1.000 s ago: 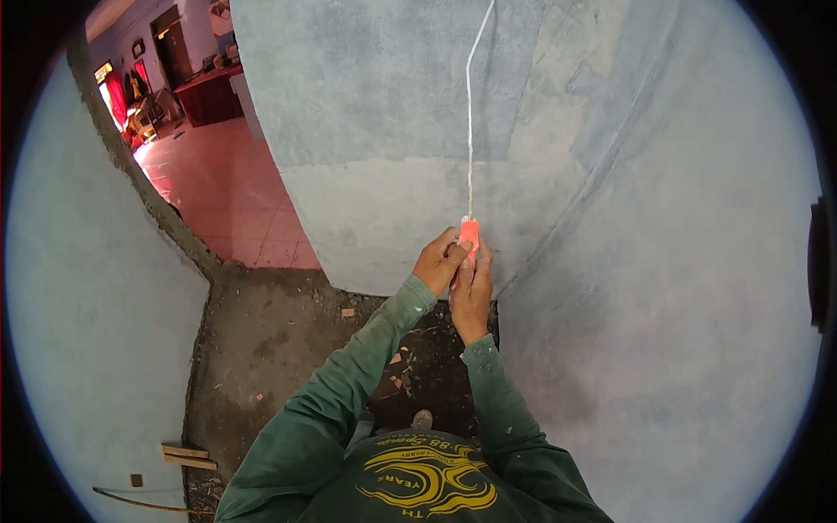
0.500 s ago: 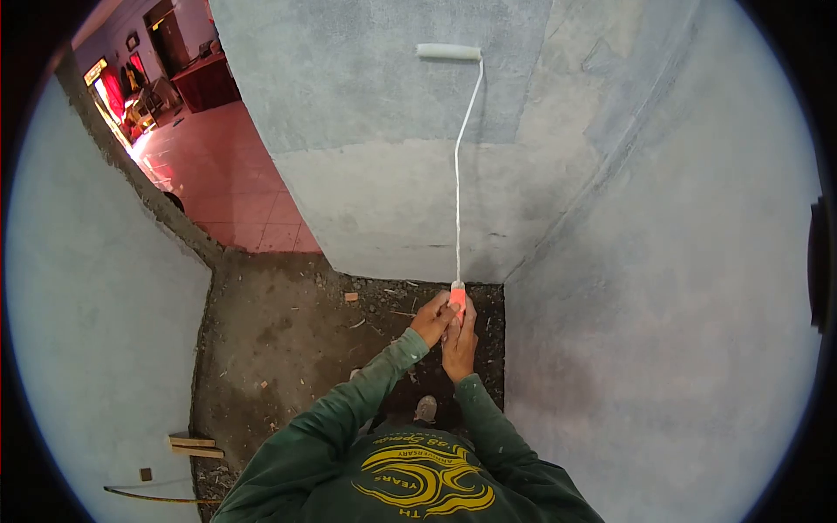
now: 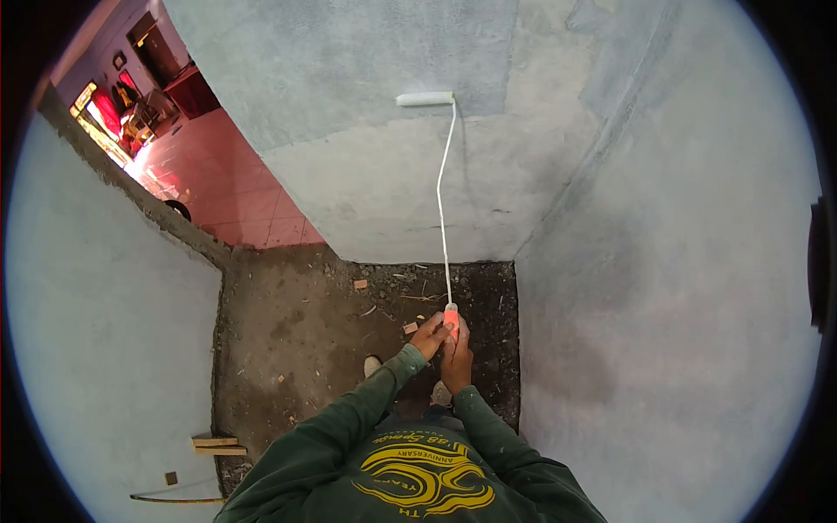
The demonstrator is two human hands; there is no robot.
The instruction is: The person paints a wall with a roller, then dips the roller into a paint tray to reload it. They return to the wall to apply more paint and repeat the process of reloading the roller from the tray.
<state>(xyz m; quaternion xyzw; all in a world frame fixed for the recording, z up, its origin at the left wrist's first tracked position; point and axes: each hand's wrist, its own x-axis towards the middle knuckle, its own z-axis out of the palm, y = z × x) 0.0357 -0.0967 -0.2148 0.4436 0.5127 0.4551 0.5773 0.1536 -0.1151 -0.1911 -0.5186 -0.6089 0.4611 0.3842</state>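
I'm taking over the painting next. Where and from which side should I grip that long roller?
Grip the orange handle at the bottom end, from below, as the left hand and right hand do now. The thin shaft looks too slim to hold, and the roller sleeve lies against the wall.

The view was a fisheye circle with black corners, and the walls (image 3: 663, 288) bowed hard toward its rim, where a bluish haze crept in. Soft, even daylight lay on them, with no hard shadows. The brightest patch was the tiled floor (image 3: 218, 187) at upper left, glaring pink-red and nearly washed out. The dirt floor (image 3: 288, 322) was dimmer. The orange handle (image 3: 452, 318) looked oversaturated and slightly soft.
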